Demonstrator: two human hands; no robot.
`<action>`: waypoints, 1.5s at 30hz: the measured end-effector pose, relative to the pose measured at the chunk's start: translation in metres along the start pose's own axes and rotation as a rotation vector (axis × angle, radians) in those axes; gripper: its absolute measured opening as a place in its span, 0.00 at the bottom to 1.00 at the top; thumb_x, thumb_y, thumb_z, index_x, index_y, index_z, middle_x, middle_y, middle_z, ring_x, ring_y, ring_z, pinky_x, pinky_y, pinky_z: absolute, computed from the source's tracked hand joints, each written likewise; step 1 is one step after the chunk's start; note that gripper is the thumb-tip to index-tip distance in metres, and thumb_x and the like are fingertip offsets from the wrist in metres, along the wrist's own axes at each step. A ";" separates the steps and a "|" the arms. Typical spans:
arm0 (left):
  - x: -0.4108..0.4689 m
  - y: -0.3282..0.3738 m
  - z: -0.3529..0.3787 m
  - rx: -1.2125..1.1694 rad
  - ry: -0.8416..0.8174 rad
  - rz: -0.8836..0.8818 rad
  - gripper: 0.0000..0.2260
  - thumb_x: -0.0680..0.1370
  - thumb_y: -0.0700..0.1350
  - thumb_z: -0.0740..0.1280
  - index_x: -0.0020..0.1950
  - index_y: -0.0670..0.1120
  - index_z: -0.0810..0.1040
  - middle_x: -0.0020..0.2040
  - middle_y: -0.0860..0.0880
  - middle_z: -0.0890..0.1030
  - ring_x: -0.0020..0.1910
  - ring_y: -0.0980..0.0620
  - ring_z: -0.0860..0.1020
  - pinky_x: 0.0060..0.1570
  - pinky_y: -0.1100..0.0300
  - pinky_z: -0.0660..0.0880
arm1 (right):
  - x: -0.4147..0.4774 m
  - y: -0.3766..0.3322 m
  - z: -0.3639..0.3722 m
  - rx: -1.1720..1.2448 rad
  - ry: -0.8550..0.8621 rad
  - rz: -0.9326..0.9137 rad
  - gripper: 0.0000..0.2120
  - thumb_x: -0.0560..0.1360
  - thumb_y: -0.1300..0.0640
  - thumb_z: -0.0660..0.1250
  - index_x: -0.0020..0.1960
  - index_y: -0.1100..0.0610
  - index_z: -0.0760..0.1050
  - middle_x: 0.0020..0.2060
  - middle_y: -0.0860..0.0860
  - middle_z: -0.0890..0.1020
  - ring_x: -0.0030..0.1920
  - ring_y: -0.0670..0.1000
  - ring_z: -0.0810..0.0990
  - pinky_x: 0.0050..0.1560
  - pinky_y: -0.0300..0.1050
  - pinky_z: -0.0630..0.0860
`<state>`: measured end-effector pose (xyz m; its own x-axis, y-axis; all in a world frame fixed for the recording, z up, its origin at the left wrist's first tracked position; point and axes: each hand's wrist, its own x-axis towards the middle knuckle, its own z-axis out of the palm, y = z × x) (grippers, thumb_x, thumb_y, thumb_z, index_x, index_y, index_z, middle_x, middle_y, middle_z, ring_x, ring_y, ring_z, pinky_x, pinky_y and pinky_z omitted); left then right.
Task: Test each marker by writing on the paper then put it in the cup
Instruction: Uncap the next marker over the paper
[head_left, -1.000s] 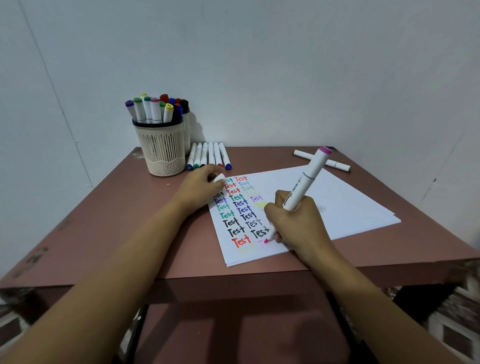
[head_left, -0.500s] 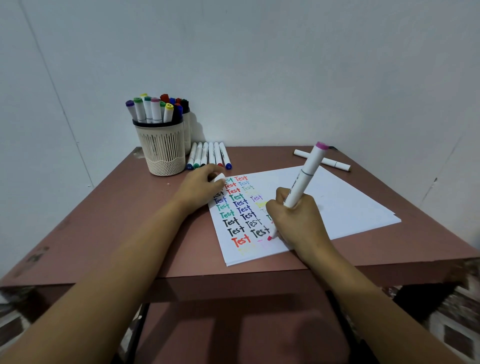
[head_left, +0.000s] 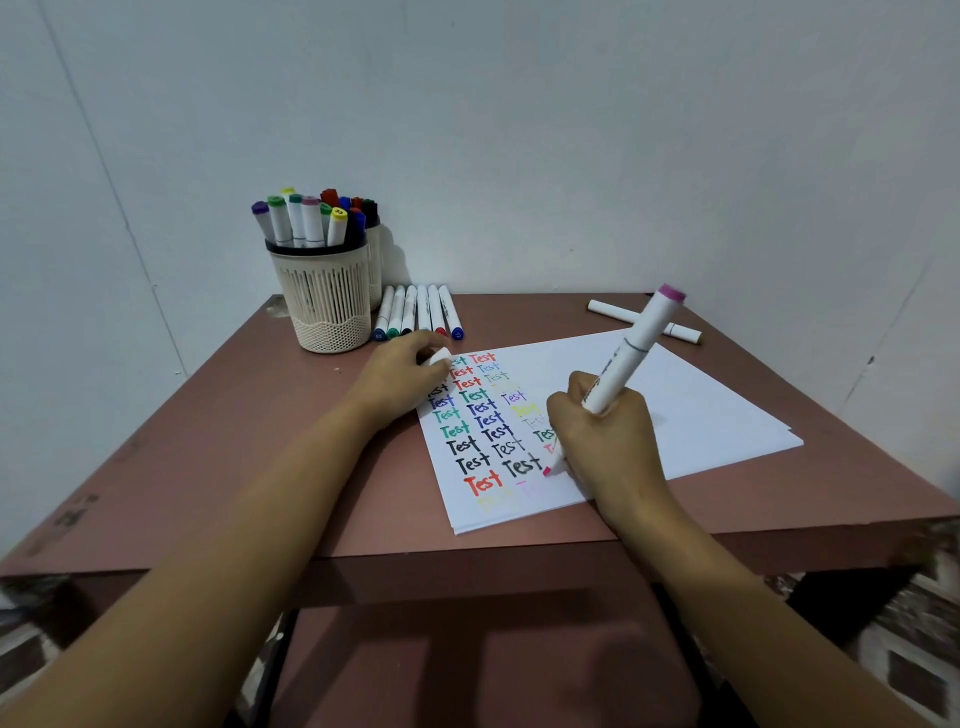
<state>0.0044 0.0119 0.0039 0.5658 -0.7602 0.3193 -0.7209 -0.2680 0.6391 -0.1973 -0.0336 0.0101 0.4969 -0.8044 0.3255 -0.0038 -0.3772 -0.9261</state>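
The right hand (head_left: 605, 436) grips a marker (head_left: 626, 358), tip on the paper (head_left: 691, 410) near the tabletop's front edge; the left hand (head_left: 400, 379) holds its cap (head_left: 438, 358).

The paper (head_left: 649, 395) reads "Test" — repeated in many colours.

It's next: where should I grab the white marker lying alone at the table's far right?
Pinch the white marker mid-barrel from above: it lies flat on the brown table, both long sides free. The nearer right hand now grips the pink-capped marker.
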 end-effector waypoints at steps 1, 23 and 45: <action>0.000 0.000 0.000 0.003 0.000 0.003 0.13 0.78 0.44 0.63 0.62 0.47 0.76 0.57 0.49 0.78 0.50 0.57 0.72 0.42 0.70 0.62 | 0.000 0.000 0.000 -0.013 0.005 -0.009 0.20 0.72 0.67 0.60 0.29 0.54 0.53 0.20 0.44 0.56 0.24 0.45 0.56 0.23 0.32 0.57; 0.000 0.001 0.000 0.031 -0.016 0.029 0.12 0.78 0.43 0.62 0.61 0.46 0.76 0.58 0.49 0.78 0.49 0.57 0.71 0.39 0.70 0.62 | 0.003 0.001 0.002 -0.023 -0.014 0.055 0.19 0.73 0.66 0.60 0.28 0.55 0.56 0.21 0.46 0.61 0.27 0.48 0.64 0.23 0.33 0.64; -0.006 0.007 0.005 0.006 0.051 0.145 0.13 0.77 0.44 0.65 0.61 0.46 0.71 0.48 0.51 0.77 0.45 0.53 0.74 0.41 0.65 0.66 | 0.075 -0.019 0.011 0.260 -0.137 0.158 0.17 0.74 0.50 0.70 0.32 0.58 0.71 0.23 0.50 0.72 0.26 0.47 0.69 0.28 0.38 0.67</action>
<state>-0.0061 0.0114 0.0033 0.4752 -0.7604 0.4426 -0.7985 -0.1615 0.5799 -0.1503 -0.0818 0.0505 0.6196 -0.7680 0.1622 0.1231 -0.1091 -0.9864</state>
